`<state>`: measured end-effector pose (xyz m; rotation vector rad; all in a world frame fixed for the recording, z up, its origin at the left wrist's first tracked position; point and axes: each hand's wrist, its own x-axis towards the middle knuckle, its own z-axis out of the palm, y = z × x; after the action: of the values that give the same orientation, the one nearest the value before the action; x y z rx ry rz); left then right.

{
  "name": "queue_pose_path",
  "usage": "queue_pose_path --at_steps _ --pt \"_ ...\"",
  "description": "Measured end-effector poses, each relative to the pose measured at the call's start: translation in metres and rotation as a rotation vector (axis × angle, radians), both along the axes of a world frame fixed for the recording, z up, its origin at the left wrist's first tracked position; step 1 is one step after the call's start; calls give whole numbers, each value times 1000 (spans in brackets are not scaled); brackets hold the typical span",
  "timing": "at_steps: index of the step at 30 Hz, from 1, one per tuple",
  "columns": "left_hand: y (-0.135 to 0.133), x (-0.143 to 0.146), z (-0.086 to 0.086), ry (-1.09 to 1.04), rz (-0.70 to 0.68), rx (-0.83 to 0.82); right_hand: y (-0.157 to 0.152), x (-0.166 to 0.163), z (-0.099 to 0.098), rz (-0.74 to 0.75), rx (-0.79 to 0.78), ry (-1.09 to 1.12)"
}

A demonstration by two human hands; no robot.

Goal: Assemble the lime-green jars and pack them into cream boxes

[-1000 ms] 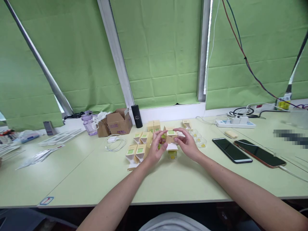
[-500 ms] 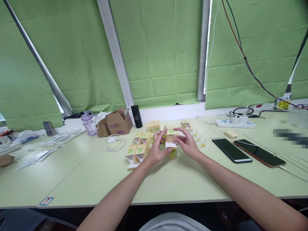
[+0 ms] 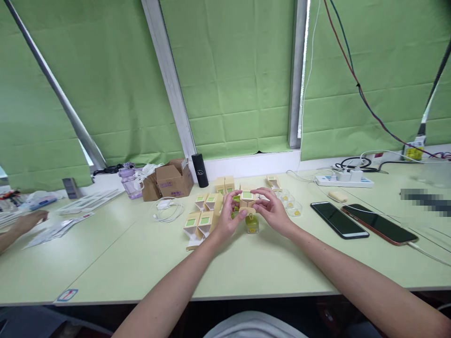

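While both forearms stretch forward over the table (image 3: 123, 265), the left hand (image 3: 229, 217) and right hand (image 3: 272, 209) face each other, fingers curved and partly closed, holding a small carton (image 3: 247, 203) between them. It is just beyond a yellow-green jar (image 3: 252, 225); whether glass or contents give that colour, I cannot tell. Clear cups (image 3: 295, 209) beside the right hand show yellow inside.
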<state>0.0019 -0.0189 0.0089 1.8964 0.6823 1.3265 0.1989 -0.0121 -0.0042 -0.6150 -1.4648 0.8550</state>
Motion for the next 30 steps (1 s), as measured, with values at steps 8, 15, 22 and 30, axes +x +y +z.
queue_pose_path --at_steps 8,15,22,30 --pt "1 0 0 -36 4 -38 -4 2 2 44 10 -6" --pt "2 0 -1 -72 21 -84 -7 1 3 72 28 -5" --pt "3 0 -2 -108 -17 -108 -6 2 0 90 42 -22" --pt "3 0 -2 -119 -26 -122 -6 2 -2 106 63 -41"
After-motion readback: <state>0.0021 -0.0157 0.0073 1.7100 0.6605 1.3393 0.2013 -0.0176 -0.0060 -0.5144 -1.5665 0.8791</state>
